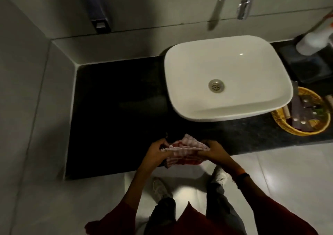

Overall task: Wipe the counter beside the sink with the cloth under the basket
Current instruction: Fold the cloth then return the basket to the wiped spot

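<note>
Red-and-white checked cloth (182, 151) is gripped at the front edge of the black stone surface (117, 108): left hand (158, 150) pinches its left end, right hand (214, 150) clasps its right end. Bare surface extends left of the white ceramic sink (227, 78) to the tiled wall. Yellow woven basket (302, 130) sits right of the sink.

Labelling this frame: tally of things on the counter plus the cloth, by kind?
Sink: 1
Wicker basket: 1
Spray bottle: 1
Dark tray: 1
Red checked cloth, held in both hands (left, right): 1
Total: 5
</note>
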Demonstrator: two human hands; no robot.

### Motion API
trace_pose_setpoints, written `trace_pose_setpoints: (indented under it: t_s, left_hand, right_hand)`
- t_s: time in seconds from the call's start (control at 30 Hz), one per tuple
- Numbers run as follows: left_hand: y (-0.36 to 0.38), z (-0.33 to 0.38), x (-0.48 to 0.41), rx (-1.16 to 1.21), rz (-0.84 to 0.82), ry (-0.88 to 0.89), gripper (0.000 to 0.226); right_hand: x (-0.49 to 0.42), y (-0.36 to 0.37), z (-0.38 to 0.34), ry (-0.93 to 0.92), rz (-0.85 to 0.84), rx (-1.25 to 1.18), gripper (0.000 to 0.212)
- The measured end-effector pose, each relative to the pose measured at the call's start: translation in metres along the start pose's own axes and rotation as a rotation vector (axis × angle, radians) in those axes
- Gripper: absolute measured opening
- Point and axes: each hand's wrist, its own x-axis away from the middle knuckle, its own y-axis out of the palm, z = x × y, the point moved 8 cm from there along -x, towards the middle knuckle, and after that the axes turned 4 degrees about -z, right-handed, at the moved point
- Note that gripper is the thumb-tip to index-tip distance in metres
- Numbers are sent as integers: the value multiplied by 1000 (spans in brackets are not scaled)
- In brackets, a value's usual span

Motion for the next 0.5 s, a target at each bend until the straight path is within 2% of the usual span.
trace_pose_setpoints:
  t_s: [0.07,0.17,0.27,0.33,0.5]
  left_hand:
    - [13,5,-6,126,163,-9,28]
    - [14,3,-5,158,366,-24,21]
    - [3,0,7,7,478,-30,24]
    - [-12,3,9,-67,531,-2,27]
    - [-53,1,3,-297,634,54,22]
  right_hand:
    - [-1,-19,3,-69,22,19,67]
    - [-12,-20,-12,-205,-13,74,49]
    - [-20,-8,-34,-326,-78,89,48]
    - [-24,2,-46,-332,-81,75,52]
    - [-38,28,-76,-368,108,95,46]
